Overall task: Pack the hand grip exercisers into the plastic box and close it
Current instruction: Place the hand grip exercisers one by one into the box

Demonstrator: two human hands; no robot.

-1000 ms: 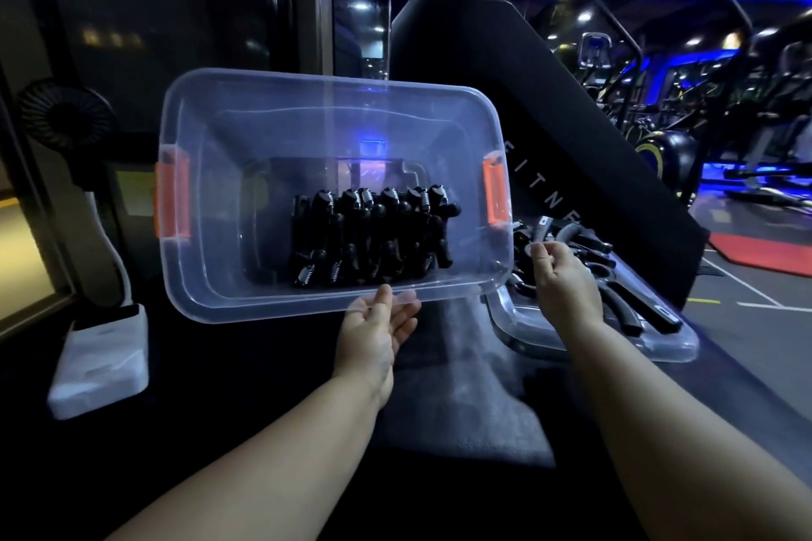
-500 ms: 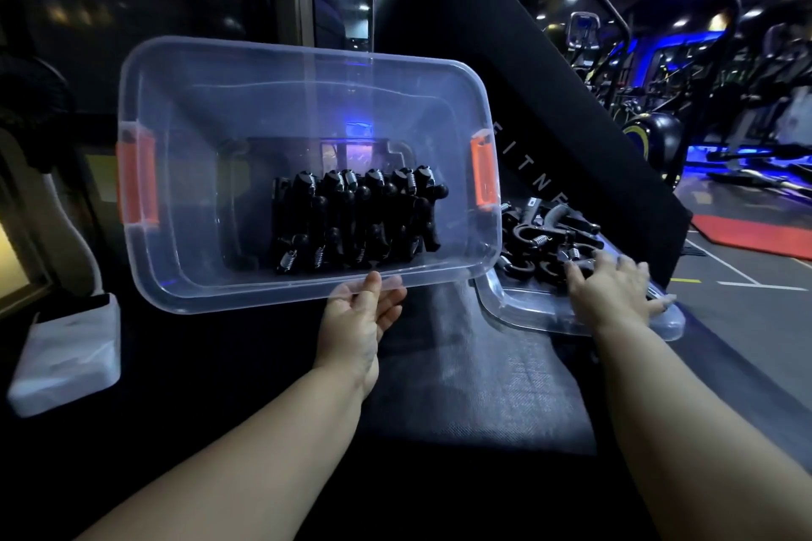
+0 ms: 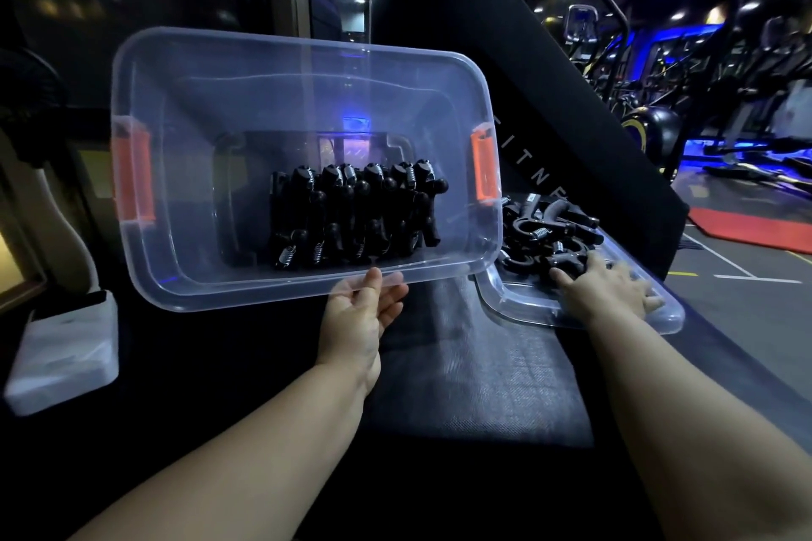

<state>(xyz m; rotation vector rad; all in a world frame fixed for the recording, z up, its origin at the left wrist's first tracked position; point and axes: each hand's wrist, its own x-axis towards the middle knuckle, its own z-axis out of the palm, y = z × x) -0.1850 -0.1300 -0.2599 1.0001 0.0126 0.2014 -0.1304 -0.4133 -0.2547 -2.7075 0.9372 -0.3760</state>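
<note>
Overlap hides the exact number of hand grip exercisers (image 3: pixel 356 215) inside the plastic box (image 3: pixel 263 101): they stand packed in 1 tight black row against its bottom, springs showing at both ends, too crowded to count. The loose exercisers (image 3: pixel 540 228) on the lid (image 3: pixel 527 303) are just as tangled, and your right hand (image 3: pixel 602 290) covers the near edge of that pile. That hand is slightly blurred; it lies palm down with fingers spread and fairly straight, the fingertips touching 1 exerciser, and nothing shows of what sits under the palm. Your left hand (image 3: pixel 360 312) pinches the box's near rim, thumb on the front, the fingers seen only through the clear plastic behind it. The box is tipped up so its opening faces you, its lower right corner overlapping the lid. You can count 1 box, 1 lid and 2 orange latches (image 3: pixel 136 176), 1 at each short end. The lid lies flat on the dark mat (image 3: pixel 474 387).
</note>
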